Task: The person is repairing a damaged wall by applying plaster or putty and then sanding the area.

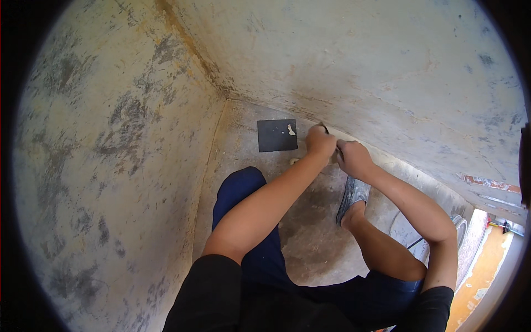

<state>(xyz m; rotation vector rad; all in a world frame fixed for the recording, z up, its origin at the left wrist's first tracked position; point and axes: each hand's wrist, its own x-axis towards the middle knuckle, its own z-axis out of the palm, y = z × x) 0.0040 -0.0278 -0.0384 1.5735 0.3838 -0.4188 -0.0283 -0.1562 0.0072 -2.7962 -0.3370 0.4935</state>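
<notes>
My left hand (321,143) is closed low beside the right-hand wall (387,72), with a thin dark edge showing at its fingers. Close to it on the right, my right hand (354,159) is also closed, and a small dark piece shows by its thumb. What either hand grips is mostly hidden by the fingers. On the floor left of my hands lies a flat black square sheet (274,141) with pale flakes (291,130) on it. A small pale piece (294,161) sits on the floor below the sheet, near my left wrist.
A scuffed wall (121,138) rises on the left and meets the other in a corner. My shoe (352,196) stands on the stained floor (315,232) below my right hand. A pale rounded container (459,224) is partly visible beyond my right arm.
</notes>
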